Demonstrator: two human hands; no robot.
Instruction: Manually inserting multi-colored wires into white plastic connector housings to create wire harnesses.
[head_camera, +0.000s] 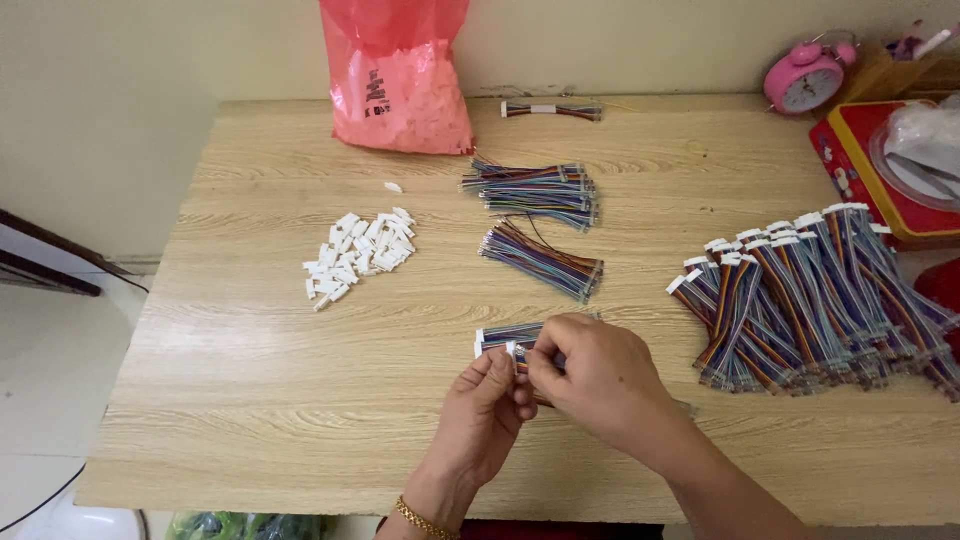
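Red plastic bag (400, 75) holds white connectors; both hands' grips, left hand (483, 415), right hand (590, 375), pinch one wire harness (508, 338).

Bare surface (250, 400) is left open to the left of and below the hands. Passage to the right is blocked by a large spread of finished wire harnesses (810, 300). Straight ahead, loose wire bundles (540, 225) are met; to the far left, a pile of white connectors (358, 255) and a pink bag (400, 80).
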